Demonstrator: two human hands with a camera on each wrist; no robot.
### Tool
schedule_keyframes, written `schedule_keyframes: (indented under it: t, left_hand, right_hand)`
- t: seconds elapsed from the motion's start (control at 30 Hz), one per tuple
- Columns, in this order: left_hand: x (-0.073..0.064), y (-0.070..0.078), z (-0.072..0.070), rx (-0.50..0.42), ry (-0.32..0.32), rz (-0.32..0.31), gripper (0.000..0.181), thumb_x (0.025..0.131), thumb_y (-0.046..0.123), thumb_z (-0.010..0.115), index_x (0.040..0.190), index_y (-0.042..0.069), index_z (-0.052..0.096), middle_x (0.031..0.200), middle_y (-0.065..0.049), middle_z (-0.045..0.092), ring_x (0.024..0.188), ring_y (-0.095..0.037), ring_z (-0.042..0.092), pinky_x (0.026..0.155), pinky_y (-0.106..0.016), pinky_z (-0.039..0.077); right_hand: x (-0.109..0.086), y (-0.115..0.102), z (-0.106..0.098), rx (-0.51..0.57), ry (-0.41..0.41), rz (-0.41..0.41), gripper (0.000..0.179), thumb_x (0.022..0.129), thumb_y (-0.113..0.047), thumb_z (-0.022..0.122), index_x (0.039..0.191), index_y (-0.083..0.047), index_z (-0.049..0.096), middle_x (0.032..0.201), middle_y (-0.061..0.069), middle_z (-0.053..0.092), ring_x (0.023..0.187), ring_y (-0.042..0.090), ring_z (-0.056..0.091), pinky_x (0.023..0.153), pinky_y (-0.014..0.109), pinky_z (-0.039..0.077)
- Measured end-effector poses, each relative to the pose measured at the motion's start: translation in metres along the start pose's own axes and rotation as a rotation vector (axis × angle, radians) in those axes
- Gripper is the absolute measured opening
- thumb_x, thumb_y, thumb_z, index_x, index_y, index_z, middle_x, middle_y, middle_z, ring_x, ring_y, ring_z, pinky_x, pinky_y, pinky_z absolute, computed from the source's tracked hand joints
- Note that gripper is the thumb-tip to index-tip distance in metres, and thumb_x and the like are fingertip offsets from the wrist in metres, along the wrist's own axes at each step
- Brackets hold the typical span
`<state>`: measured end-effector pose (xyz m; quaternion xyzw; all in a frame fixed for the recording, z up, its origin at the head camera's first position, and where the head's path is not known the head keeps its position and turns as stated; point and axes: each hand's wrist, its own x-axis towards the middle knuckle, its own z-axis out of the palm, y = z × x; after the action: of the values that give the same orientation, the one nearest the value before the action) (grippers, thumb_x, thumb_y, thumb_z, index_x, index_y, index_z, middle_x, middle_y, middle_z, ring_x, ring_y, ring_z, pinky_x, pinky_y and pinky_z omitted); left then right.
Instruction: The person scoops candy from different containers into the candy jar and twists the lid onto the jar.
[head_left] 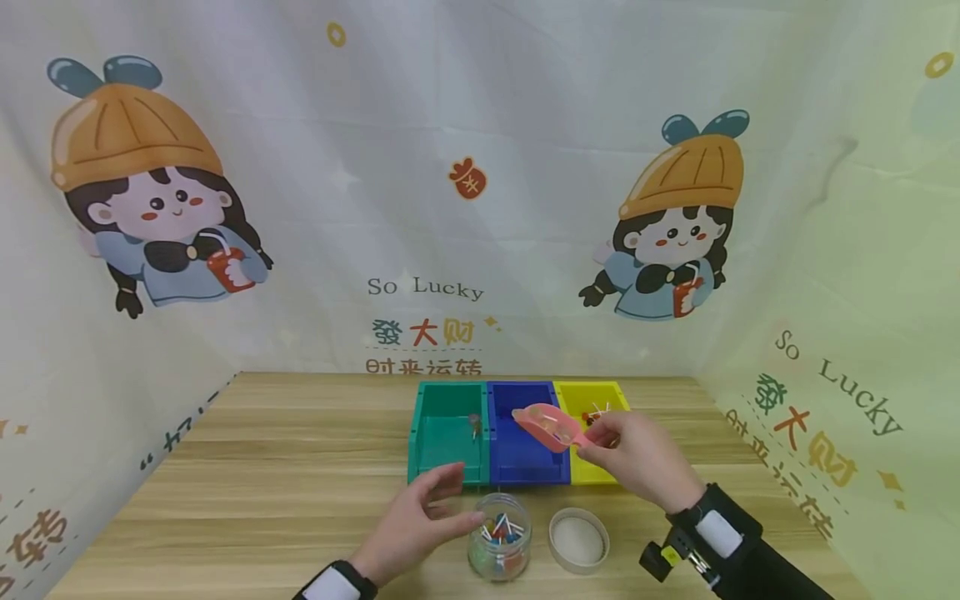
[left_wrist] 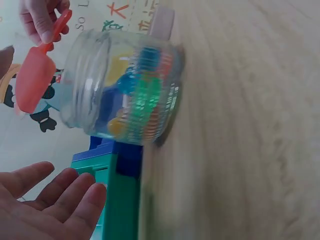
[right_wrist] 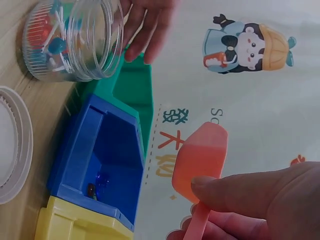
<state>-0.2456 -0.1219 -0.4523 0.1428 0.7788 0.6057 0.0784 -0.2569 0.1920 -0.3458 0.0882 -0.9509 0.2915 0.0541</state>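
- In the lower right of the frame, a person's right hand (head_left: 647,461) pinches the handle of a pink scoop (head_left: 546,427) between thumb and fingers.
- The scoop shows over the blue bin (head_left: 528,468), right of the frame's lower centre, its lip pointing left. Something small and pale lies in it, too small to name.
- The pinch is at the handle only, so a slight roll of the wrist could spill the load onto the bin's edge, or into the green bin (head_left: 442,446) or yellow bin (head_left: 596,473) on either side.
- At bottom centre stands an uncapped clear jar (head_left: 498,546) of colourful pieces, some with white sticks.
- The left hand (head_left: 412,529) is beside it, fingers spread and gripping nothing; I cannot tell whether the thumb touches the rim.
- With nothing steadying the jar, a bump from that hand could topple it toward the white lid (head_left: 579,540) just beside it.
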Motion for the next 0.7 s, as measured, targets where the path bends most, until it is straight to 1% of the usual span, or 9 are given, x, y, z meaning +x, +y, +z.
schedule_keyframes:
  t: [0.13,0.2,0.3,0.4,0.57,0.7]
  left_hand:
    - [-0.003,-0.006,0.007,0.021,-0.060,-0.026,0.092,0.094,0.032,0.089,0.164,-0.003,0.041,0.162,-0.031,0.051,0.149,-0.052,0.051,0.119,-0.065,0.048]
    - [-0.003,-0.009,0.011,0.032,-0.087,-0.043,0.095,0.092,0.033,0.092,0.165,-0.002,0.042,0.163,-0.030,0.050,0.150,-0.052,0.050,0.120,-0.067,0.046]
    - [-0.002,-0.012,0.017,0.044,-0.121,-0.075,0.099,0.088,0.036,0.095,0.165,0.001,0.043,0.166,-0.026,0.049,0.154,-0.051,0.046,0.124,-0.069,0.039]
    - [-0.001,-0.014,0.023,0.051,-0.141,-0.074,0.100,0.086,0.035,0.097,0.164,0.001,0.044,0.165,-0.025,0.050,0.154,-0.048,0.047,0.126,-0.068,0.036]
    - [0.001,-0.015,0.030,0.031,-0.156,-0.063,0.096,0.086,0.028,0.097,0.162,0.000,0.046,0.157,-0.020,0.056,0.146,-0.041,0.055,0.124,-0.064,0.042]
    - [0.001,-0.015,0.031,0.048,-0.146,-0.065,0.091,0.086,0.030,0.097,0.160,0.003,0.050,0.152,-0.015,0.060,0.141,-0.037,0.058,0.122,-0.065,0.044]
  right_hand:
    - [-0.007,0.002,-0.003,-0.011,-0.012,0.010,0.016,0.096,-0.022,0.086,0.105,-0.009,0.082,0.091,0.001,0.074,0.081,0.018,0.060,0.070,0.032,0.053]
    - [-0.011,0.002,-0.005,-0.014,-0.021,0.018,0.015,0.096,-0.022,0.087,0.104,-0.010,0.082,0.091,0.000,0.074,0.082,0.018,0.060,0.070,0.032,0.053]
    - [-0.016,0.003,-0.007,-0.021,-0.030,0.021,0.014,0.095,-0.022,0.087,0.102,-0.011,0.081,0.090,-0.001,0.074,0.082,0.017,0.061,0.071,0.032,0.054]
    - [-0.022,0.004,-0.008,-0.024,-0.031,0.016,0.013,0.095,-0.023,0.087,0.100,-0.012,0.081,0.089,-0.002,0.074,0.082,0.016,0.061,0.072,0.032,0.054]
    - [-0.031,0.005,-0.009,-0.025,-0.043,0.032,0.013,0.094,-0.023,0.088,0.099,-0.014,0.080,0.087,-0.003,0.073,0.081,0.016,0.061,0.073,0.032,0.054]
    - [-0.036,0.007,-0.009,-0.016,-0.059,0.041,0.013,0.094,-0.024,0.089,0.098,-0.015,0.080,0.086,-0.004,0.072,0.080,0.015,0.060,0.071,0.031,0.053]
